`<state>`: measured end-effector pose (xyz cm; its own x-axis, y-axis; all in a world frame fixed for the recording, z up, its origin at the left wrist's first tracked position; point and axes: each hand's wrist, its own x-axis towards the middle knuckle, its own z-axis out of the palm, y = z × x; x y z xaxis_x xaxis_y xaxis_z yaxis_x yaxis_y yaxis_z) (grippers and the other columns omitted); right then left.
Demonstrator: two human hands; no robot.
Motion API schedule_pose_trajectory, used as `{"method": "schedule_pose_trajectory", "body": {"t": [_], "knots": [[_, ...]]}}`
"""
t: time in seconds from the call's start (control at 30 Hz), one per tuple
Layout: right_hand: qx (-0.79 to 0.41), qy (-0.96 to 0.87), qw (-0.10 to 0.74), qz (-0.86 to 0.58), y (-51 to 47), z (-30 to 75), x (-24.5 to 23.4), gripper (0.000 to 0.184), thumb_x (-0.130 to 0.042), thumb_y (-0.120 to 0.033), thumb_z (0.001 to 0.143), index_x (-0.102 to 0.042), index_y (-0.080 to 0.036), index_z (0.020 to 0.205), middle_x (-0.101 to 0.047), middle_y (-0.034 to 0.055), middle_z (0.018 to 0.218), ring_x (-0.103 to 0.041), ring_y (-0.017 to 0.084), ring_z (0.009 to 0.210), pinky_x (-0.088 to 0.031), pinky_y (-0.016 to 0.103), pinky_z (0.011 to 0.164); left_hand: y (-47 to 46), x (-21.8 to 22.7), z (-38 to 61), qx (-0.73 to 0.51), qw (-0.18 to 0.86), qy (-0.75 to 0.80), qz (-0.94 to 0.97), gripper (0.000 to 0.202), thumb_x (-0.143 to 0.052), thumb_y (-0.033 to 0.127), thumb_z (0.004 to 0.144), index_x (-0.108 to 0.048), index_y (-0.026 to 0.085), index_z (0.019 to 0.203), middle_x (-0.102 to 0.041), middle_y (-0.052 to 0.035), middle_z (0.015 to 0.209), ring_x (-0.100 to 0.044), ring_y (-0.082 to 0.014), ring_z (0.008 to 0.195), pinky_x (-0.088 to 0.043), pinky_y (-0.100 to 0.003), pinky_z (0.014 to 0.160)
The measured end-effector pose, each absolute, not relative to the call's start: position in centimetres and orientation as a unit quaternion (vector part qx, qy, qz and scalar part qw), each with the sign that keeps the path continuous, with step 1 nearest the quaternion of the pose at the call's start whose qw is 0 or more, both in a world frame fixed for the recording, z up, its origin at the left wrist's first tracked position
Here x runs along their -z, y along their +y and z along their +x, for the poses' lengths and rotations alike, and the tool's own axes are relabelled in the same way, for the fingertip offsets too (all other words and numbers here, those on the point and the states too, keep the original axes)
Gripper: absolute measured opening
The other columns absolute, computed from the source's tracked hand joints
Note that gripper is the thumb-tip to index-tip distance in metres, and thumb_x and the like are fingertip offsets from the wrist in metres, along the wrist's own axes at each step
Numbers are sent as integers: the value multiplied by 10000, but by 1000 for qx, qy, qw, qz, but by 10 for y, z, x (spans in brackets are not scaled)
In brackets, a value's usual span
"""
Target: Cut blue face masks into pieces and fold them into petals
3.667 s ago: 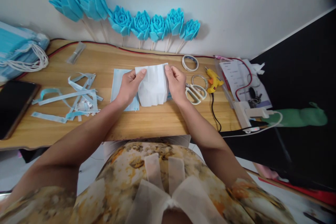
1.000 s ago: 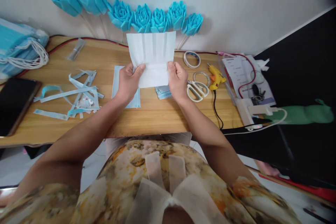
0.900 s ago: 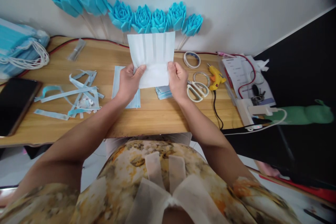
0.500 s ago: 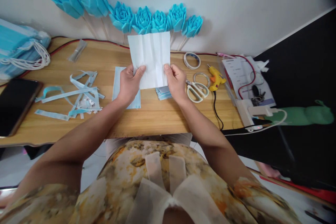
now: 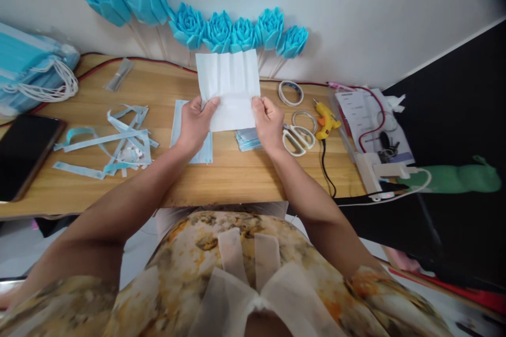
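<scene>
The white sheet [image 5: 229, 87] is no longer bunched low — it stands lifted and spread, pleats open, at 12 o'clock over the desk [image 5: 237, 179]. The left hand [image 5: 195, 125] and right hand [image 5: 269, 125] pinch its lower corners, thumbs closed on it.

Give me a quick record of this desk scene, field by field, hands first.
left hand: pinches lower left edge of the white pleated sheet
right hand: pinches its lower right edge
sheet position: held upright above the wooden table, pleats vertical
under hands: flat blue sheet
right of hands: scissors, yellow glue gun, tape roll
left of hands: cut blue strips, phone
back wall: blue flowers on sticks
</scene>
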<state>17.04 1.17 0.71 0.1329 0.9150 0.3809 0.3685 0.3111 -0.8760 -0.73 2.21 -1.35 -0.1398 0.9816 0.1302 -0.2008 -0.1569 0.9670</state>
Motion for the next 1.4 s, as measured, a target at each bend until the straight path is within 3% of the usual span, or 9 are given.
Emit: {"method": "schedule_pose_trajectory", "body": {"t": [0.23, 0.47, 0.6, 0.77, 0.93, 1.1, 1.27, 1.4], "knots": [[-287, -596, 562, -496, 15, 174, -1, 567, -453, -709, 956, -333, -237, 664, -283, -33, 686, -332, 118, 643, -332, 283, 619, 22, 19, -9, -606, 453, 439, 484, 378, -812, 539, 797, -711, 176, 830, -676, -16, 760, -621, -163, 728, -483, -257, 621], [-289, -571, 574, -512, 23, 182, 2, 574, -560, -694, 912, -327, -233, 661, -263, -47, 676, -307, 106, 632, -315, 262, 588, 15, 15, -6, -537, 447, 438, 565, 472, -786, 635, 774, -646, 194, 683, -559, 9, 638, -474, -139, 611, -377, -273, 555], [-290, -580, 555, -521, 20, 178, 0, 600, -543, -736, 895, -320, -232, 656, -262, -49, 663, -312, 105, 638, -301, 264, 589, 15, 11, -6, -555, 454, 418, 558, 518, -729, 709, 780, -670, 198, 726, -600, -5, 686, -504, -154, 659, -412, -280, 608], [-272, -606, 529, -529, 11, 169, -2, 613, -471, -747, 926, -306, -231, 640, -265, -49, 634, -305, 105, 626, -275, 279, 590, 20, 13, -9, -578, 452, 428, 528, 449, -719, 626, 838, -665, 192, 736, -618, -5, 697, -527, -149, 669, -418, -271, 624], [-210, -583, 562, -548, 12, 167, -1, 618, -437, -755, 933, -273, -239, 634, -251, -51, 627, -283, 106, 617, -270, 288, 596, 22, 19, -7, -599, 468, 432, 486, 417, -747, 592, 838, -708, 177, 812, -657, -9, 713, -575, -146, 664, -439, -258, 606], [-264, -595, 559, -514, 15, 174, -3, 595, -476, -732, 932, -300, -239, 649, -263, -43, 660, -304, 112, 631, -305, 282, 606, 20, 17, -7, -597, 488, 413, 484, 454, -755, 635, 814, -712, 183, 803, -688, -20, 711, -603, -153, 647, -474, -258, 577], [-291, -589, 572, -491, 22, 182, -3, 549, -512, -696, 937, -395, -231, 671, -323, -37, 684, -345, 116, 653, -349, 277, 631, 19, 19, -7, -582, 466, 418, 519, 436, -745, 616, 823, -695, 192, 732, -652, 4, 663, -540, -133, 608, -436, -250, 558], [-271, -598, 570, -495, 23, 183, -3, 567, -559, -677, 921, -357, -225, 645, -287, -46, 663, -300, 102, 627, -289, 270, 589, 16, 21, -6, -561, 470, 408, 546, 439, -713, 610, 855, -695, 191, 726, -646, 5, 687, -525, -125, 631, -425, -250, 592]]}}
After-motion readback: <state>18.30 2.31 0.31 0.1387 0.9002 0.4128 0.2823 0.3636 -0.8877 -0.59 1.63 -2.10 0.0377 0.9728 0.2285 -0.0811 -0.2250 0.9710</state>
